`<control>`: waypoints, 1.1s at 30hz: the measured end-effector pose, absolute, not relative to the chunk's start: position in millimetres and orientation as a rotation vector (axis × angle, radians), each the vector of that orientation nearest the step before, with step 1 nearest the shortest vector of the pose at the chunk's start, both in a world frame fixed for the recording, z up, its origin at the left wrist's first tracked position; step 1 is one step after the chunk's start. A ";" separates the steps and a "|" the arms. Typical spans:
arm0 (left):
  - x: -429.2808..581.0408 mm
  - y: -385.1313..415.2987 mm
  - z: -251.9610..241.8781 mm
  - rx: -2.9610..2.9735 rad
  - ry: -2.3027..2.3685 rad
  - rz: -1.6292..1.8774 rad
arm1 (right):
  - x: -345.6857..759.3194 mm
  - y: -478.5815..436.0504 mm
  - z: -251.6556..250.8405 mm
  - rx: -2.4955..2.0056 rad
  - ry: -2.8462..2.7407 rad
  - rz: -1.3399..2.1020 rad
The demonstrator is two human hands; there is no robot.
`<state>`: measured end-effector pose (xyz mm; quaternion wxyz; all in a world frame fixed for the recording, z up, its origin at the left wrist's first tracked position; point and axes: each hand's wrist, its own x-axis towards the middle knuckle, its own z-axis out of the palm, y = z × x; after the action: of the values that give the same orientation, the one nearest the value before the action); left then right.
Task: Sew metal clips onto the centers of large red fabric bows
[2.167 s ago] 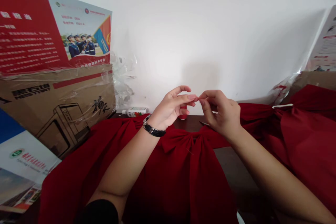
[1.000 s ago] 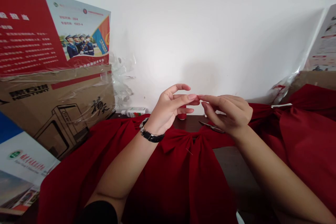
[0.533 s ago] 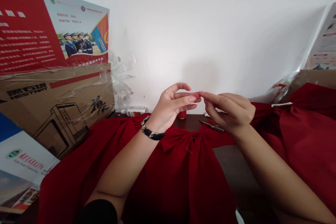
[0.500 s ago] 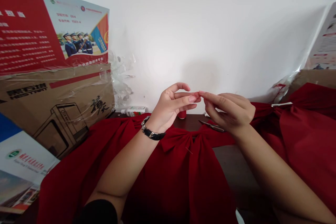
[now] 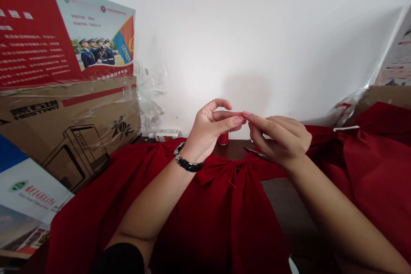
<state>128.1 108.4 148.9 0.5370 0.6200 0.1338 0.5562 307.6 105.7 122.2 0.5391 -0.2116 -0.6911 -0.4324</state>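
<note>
The left hand and right hand meet at the fingertips above draped red cloth; anything pinched between them is too fine to see. Small scissors lie on the dark worktop below, near a red thread spool.

Left hand, raised and half curled, right hand, fingertips meeting it, left forearm, right forearm, both angled inward

Bright, even light fills the white wall, with faint soft shadow and warped edges.
</note>
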 end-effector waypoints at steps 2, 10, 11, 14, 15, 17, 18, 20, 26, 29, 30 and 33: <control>128.4 108.5 149.2 1.477 0.309 1.348 | 307.5 106.9 122.2 -0.499 -1.656 -1.036; 124.9 106.7 153.6 1.502 0.331 1.421 | 302.7 101.5 126.0 -0.509 -1.748 -0.888; 124.4 106.8 153.9 1.505 0.333 1.423 | 302.0 99.2 127.1 -0.510 -1.767 -0.829; 123.4 107.3 153.6 1.524 0.332 1.424 | 300.5 93.1 131.0 -0.541 -1.828 -0.548; 123.4 107.3 153.2 1.533 0.331 1.425 | 300.1 92.0 132.4 -0.559 -1.837 -0.422; 123.9 106.5 152.3 1.559 0.333 1.436 | 299.3 91.6 135.3 -0.585 -1.818 -0.161; 124.3 105.6 152.0 1.576 0.336 1.450 | 298.8 92.0 136.9 -0.585 -1.800 -0.031; 125.3 102.5 151.7 1.615 0.350 1.499 | 297.4 92.6 140.3 -0.568 -1.774 0.245; 126.2 89.1 150.4 1.724 0.426 1.657 | 293.3 84.6 148.9 -0.491 -1.751 1.177; 124.9 85.3 148.9 1.815 0.426 1.709 | 292.8 80.2 151.2 -0.462 -1.688 1.364; 124.4 84.9 148.5 1.858 0.430 1.728 | 292.8 79.3 151.8 -0.460 -1.669 1.384; 123.0 86.1 147.6 1.955 0.466 1.779 | 292.9 77.5 153.7 -0.488 -1.631 1.376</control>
<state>123.0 86.1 147.6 0.2268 0.7094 0.1692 0.6455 292.9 77.5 153.7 0.4585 -0.1980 -0.6622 0.5586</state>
